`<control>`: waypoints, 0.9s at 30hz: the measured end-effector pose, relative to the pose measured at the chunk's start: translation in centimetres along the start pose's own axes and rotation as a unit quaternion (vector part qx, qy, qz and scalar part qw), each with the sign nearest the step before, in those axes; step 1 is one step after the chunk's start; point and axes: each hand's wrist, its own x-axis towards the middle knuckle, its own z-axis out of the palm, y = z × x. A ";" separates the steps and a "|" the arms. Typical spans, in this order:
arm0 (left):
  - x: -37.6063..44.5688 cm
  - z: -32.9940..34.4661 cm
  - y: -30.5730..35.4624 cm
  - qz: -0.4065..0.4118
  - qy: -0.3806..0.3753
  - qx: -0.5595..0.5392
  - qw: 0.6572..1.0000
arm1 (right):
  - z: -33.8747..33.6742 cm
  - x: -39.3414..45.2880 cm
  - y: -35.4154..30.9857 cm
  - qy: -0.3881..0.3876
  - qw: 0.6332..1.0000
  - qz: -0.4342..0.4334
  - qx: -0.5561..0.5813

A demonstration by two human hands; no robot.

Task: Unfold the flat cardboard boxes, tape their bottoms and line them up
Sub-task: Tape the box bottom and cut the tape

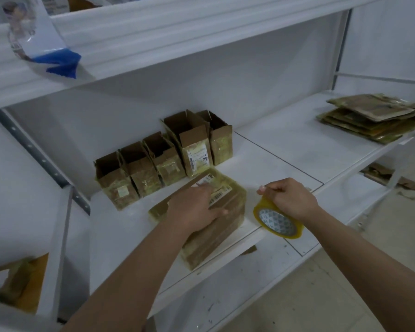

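The cardboard box [216, 212] you were taping lay on its side at the shelf [285, 149] front, its near end partly hidden under your left hand [197, 212], which pressed flat with fingers spread. Your right hand [288, 200] gripped the yellowish tape roll [277, 220] just beside it. Five opened boxes [163, 154] stood in a row behind; flat boxes [371, 116] were stacked far right, blurred.

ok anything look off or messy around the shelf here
Mostly tidy. Torn cardboard scraps lie on the floor under the shelf at right, and the stack of flat boxes is fanned unevenly. In the row of opened boxes, two stand taller.
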 end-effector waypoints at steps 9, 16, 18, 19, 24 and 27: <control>-0.2 -0.9 -1.0 0.023 -0.042 0.000 0.999 | -1.9 0.0 -0.1 0.033 0.999 0.012 0.029; 0.0 -1.0 0.2 -0.027 -0.008 -0.026 0.999 | -1.5 -0.1 -0.9 0.023 0.998 -0.002 0.057; 0.6 0.2 2.2 -0.086 0.032 -0.035 0.995 | -1.3 -0.2 -1.0 0.021 0.998 -0.004 0.058; 0.9 0.8 3.1 -0.111 0.034 -0.030 0.993 | -1.2 -0.3 -1.0 0.021 0.998 -0.003 0.059; 1.8 2.5 5.1 -0.167 0.018 -0.015 0.986 | -1.4 -0.8 -0.5 0.030 0.997 0.010 0.068; 2.0 2.3 5.0 -0.119 0.014 -0.006 0.993 | -1.4 -1.2 -0.1 0.030 0.997 0.019 0.070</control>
